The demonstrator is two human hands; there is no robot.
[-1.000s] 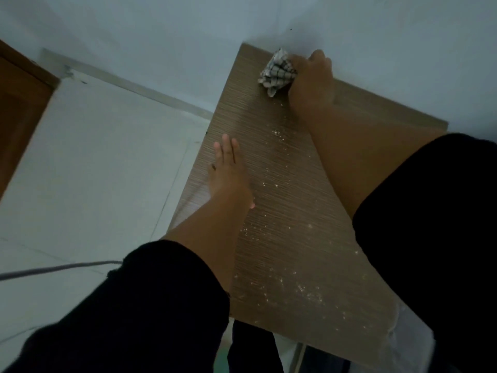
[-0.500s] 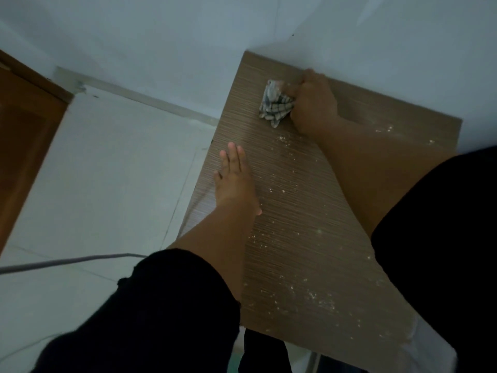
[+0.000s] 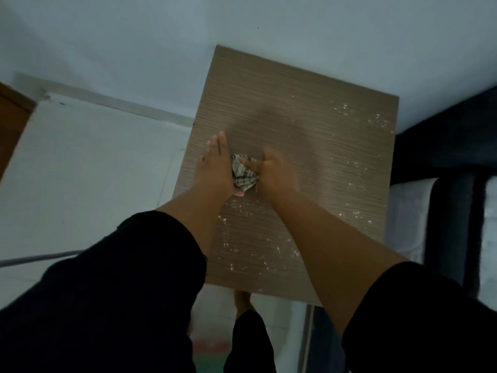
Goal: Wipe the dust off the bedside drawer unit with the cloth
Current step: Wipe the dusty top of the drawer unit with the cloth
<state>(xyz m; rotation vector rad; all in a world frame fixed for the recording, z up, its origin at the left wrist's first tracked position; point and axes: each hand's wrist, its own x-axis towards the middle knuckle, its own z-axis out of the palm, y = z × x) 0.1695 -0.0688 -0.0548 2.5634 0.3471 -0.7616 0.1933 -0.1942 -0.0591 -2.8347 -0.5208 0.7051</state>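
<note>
Mid-wipe right now, top only partly done.

Floor [image 3: 80, 170] off to the left, pale tile, loads of room that side, and the unit's left edge drops straight to it. Left hand [image 3: 216, 168] flat on the unit [image 3: 309, 130] close to that left edge, fingers straight, gripping nothing, just pressing down and touching the cloth [image 3: 243, 176] on its right side. Cloth bunched up on the top, roughly mid-left, squeezed between both hands. Right hand [image 3: 277, 176] curled round the cloth, thumb laid over it, a bit blurred so exact finger placement hard to tell.

Dust [image 3: 258, 246] scattered thick along the near edge, more specks [image 3: 373, 119] up by the far right corner and down the right side. Probably next: drag the cloth toward the near strip, then across to the right.

Wall [image 3: 269, 22] tight against the back edge, so no overshoot room there. Bed [image 3: 443, 157] hard against the right edge, little room there. Near edge open, easy to push crumbs off onto the floor.
</note>
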